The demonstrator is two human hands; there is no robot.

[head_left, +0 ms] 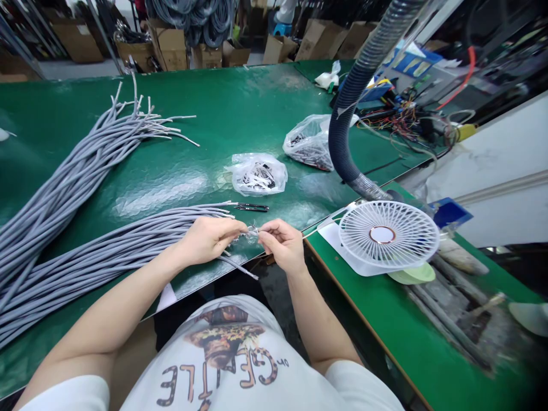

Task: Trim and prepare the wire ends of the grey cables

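Note:
My left hand point(212, 237) is closed in a pinch over the ends of a bundle of grey cables point(141, 240), apparently gripping one cable's end. Fine pale strands point(252, 234) fan out between my two hands, too small to make out in detail. From the right, my right hand point(282, 244) pinches at these strands with thumb and fingertips. Just beyond my hands lies a pair of black thread snips point(252, 208) on the green table point(180, 165). A loose cable end point(244, 269) sticks out below my left hand.
Another grey cable bundle point(85, 154) lies at left. Two clear plastic bags of small parts, one nearer point(259, 174) and one farther point(308, 142), sit ahead. A dark flexible hose point(342, 131) comes down at right, beside a white fan point(389, 235). Cardboard boxes point(171, 45) stand behind.

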